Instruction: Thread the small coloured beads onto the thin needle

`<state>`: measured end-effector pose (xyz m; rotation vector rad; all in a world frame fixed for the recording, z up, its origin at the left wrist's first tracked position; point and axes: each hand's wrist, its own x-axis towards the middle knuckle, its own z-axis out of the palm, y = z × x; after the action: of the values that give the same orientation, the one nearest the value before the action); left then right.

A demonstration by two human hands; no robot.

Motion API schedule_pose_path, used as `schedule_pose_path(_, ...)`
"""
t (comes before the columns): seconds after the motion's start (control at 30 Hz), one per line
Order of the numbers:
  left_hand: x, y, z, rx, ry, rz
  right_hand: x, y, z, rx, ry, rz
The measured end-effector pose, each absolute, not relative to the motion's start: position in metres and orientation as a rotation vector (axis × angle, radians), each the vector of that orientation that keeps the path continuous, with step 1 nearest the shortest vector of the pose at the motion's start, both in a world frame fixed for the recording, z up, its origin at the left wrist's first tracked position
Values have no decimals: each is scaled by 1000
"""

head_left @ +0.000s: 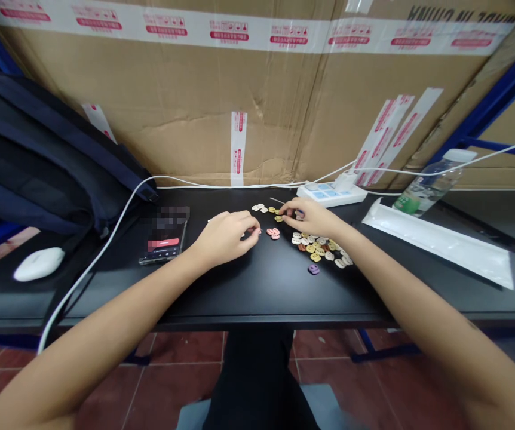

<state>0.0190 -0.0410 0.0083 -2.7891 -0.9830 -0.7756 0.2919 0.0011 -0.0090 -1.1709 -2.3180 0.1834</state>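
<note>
On the black tabletop lies a loose pile of small bead-like pieces (pixel 315 243), cream, yellow and brown, each with dark holes. One purple piece (pixel 313 269) sits apart in front of it. Pink pieces (pixel 273 233) form a small cluster between my hands. Behind them are white pieces (pixel 260 208) and yellow pieces (pixel 278 218). My right hand (pixel 309 217) is closed around a thin metal tool (pixel 277 200), whose tip points up and left; its kind is unclear. Left of the pink cluster, my left hand (pixel 230 236) has its fingertips pinched together; what they hold is too small to name.
A phone (pixel 165 236) and a white mouse-like case (pixel 39 264) lie left, near a dark backpack (pixel 55 143). A power strip (pixel 331 194) with white cables stands at the back. To the right are a plastic bottle (pixel 432 184) and a white packet (pixel 441 243). Cardboard (pixel 186 143) rises behind.
</note>
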Motion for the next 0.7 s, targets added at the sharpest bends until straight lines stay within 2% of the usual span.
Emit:
schedule_pose_path(0.4, 14, -34, 7, -2680, -1025, -692, 229, 46, 2, -1340, -2428, 25)
schedule_pose_path(0.7, 15, -35, 10, -2701, -1082, -664, 227, 59, 4, -1358, -2511, 137)
